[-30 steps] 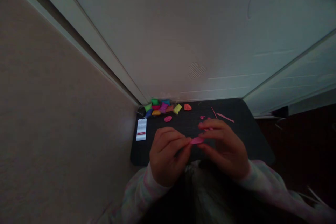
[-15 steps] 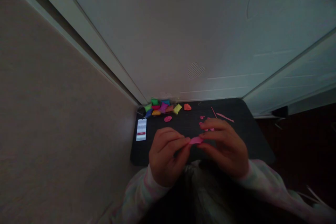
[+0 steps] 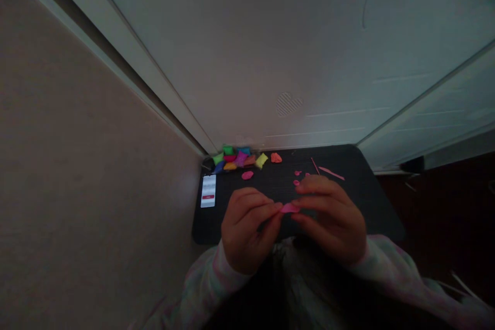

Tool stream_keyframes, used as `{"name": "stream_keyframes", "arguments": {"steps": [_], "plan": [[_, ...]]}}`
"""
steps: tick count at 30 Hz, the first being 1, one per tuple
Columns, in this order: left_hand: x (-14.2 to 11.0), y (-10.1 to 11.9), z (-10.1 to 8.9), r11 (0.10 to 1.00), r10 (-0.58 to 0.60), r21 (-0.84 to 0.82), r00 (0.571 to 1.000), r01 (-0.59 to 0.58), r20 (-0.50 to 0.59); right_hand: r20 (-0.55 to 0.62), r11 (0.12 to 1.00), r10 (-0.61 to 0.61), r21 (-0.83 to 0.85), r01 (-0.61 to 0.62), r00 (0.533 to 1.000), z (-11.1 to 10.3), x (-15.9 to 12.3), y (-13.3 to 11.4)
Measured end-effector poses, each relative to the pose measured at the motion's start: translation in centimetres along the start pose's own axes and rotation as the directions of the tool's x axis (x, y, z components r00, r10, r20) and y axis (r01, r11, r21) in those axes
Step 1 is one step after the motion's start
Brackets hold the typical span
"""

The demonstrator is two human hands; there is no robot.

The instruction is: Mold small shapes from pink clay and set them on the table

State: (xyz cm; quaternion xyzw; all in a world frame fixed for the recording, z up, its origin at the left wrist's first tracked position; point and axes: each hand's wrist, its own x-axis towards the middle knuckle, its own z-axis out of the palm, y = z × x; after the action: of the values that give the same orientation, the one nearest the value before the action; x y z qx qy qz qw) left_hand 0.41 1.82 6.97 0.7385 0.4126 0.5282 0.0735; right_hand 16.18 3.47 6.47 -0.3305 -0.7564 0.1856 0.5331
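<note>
Between my two hands is a small flattened piece of pink modelling clay (image 3: 289, 208), held above the front half of a dark table. My left hand (image 3: 249, 229) pinches its left end between thumb and fingertips. On the other side, my right hand (image 3: 333, 216) has its thumb and fingers closed about the right end. Just beyond the right hand lie small pink clay bits (image 3: 296, 182), partly hidden by its fingers. A larger pink clay lump (image 3: 247, 175) rests farther left, and an orange clay lump (image 3: 276, 158) sits near the back edge.
Colourful clay packets (image 3: 242, 158) are heaped at the back left of the dark table (image 3: 266, 185). A lit phone (image 3: 208, 191) lies at the left edge. Two thin pink tools, one a flat knife-like stick (image 3: 331, 173), lie at the right. A white panel (image 3: 232, 62) rises behind.
My left hand has shifted slightly to the right, and less of the pink clay shows between my fingers. The right fingers have moved a little; both hands keep their hold.
</note>
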Motion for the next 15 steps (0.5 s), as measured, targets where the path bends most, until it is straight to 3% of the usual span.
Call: {"name": "stream_keyframes", "arguments": {"steps": [15], "plan": [[-0.04,0.23,-0.35,0.999,0.049,0.01,0.999,-0.049,0.011,-0.007,0.999,-0.015,0.028,0.015,1.0,0.08,-0.2,0.14]]}}
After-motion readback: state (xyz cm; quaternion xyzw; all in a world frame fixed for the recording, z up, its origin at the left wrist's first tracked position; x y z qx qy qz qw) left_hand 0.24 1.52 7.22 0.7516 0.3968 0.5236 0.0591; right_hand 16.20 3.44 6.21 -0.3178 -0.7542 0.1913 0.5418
